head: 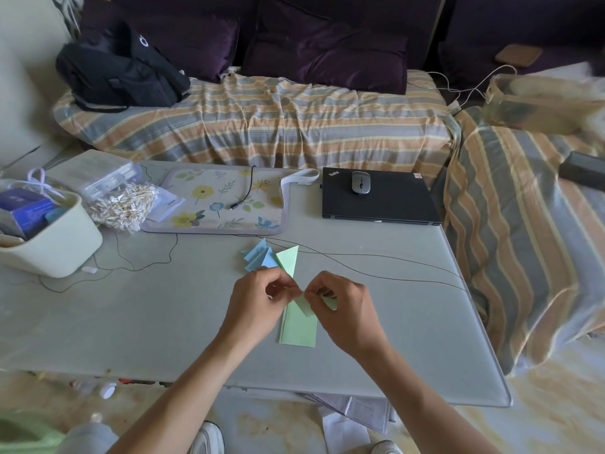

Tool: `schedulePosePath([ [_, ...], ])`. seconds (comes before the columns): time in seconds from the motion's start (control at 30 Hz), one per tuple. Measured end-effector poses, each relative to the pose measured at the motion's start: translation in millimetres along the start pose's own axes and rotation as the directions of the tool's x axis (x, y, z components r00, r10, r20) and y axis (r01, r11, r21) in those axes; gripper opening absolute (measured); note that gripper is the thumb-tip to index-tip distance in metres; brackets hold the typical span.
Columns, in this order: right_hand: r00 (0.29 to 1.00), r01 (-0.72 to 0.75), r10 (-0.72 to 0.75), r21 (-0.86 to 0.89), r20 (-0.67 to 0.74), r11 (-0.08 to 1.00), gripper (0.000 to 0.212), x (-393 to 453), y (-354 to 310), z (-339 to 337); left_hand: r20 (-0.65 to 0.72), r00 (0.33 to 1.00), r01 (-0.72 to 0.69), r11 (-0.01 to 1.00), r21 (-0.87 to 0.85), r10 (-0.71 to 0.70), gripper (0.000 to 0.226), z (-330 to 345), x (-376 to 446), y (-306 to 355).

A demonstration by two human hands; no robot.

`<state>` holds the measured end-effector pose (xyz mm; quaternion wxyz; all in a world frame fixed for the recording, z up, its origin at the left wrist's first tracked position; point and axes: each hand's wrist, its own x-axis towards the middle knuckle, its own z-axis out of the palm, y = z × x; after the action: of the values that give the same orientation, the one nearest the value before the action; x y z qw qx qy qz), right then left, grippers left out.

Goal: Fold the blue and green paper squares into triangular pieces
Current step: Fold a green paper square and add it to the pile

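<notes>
Grey counter [163, 322], low, set before a sofa draped in striped cloth [262, 126]; one head view only.

Item, left hand [255, 303]: fingers curled, pinching the upper edge of a green paper strip [298, 329] against the thumb.

Item, right hand [343, 309]: just beside the left hand, fingertips nearly meeting it, pinching a turned-down corner of the same green paper strip. Strip lies lengthwise on the counter, lower end extending toward the person from between both hands.

Item, green folded triangle [289, 258]: on the counter just beyond the left hand's knuckles, point away from the person.

Item, blue folded pieces [258, 257]: several, overlapping, touching the green folded triangle on its far-left side, beyond the left hand.

Item, thin black cable [376, 257]: runs across the counter beyond both hands, trailing off past the right hand.

Item, floral mat [216, 201]: well beyond the left hand, short black lead lying on it.

Item, closed black laptop [379, 198]: well beyond the right hand; grey mouse [361, 182] resting on its lid.

Item, cream bin [49, 237]: far to the left of the left hand, boxes inside; bag of cotton swabs [122, 204] beside it.

Item, black backpack [121, 70]: on the sofa, far left.
</notes>
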<state>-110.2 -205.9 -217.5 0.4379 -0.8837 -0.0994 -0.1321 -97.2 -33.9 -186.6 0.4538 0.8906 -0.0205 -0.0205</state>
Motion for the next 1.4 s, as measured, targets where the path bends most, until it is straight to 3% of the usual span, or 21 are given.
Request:
schedulePosePath([
  [0.27,0.998,0.021,-0.019,-0.041,0.064,0.999,0.010,-1.6,-2.5,3.2,0.010,1.000,-0.019,0.996,0.082,0.019,0.016,4.3,-0.5,-2.3],
  [0.5,0.996,-0.071,0.078,-0.121,0.053,0.990,0.016,1.9,3.9,-1.5,-0.080,0.997,0.004,0.997,0.079,0.002,0.017,-1.6,2.3,-4.5],
  [0.73,0.997,-0.050,0.057,-0.112,0.059,0.992,0.012,-0.1,3.9,-3.5,0.045,0.999,-0.026,0.999,0.039,0.024,0.011,0.0,-0.4,0.1],
  [0.93,0.991,-0.107,0.112,-0.075,0.073,0.991,0.014,4.0,5.6,-6.9,-0.035,0.998,0.053,0.996,0.069,-0.051,0.014,-5.7,3.8,-1.5],
  [1.4,0.978,-0.151,0.159,-0.065,0.133,0.986,0.018,4.1,0.0,-14.5,-0.026,0.992,0.121,0.991,-0.066,-0.123,0.016,-13.4,5.4,-6.9],
])
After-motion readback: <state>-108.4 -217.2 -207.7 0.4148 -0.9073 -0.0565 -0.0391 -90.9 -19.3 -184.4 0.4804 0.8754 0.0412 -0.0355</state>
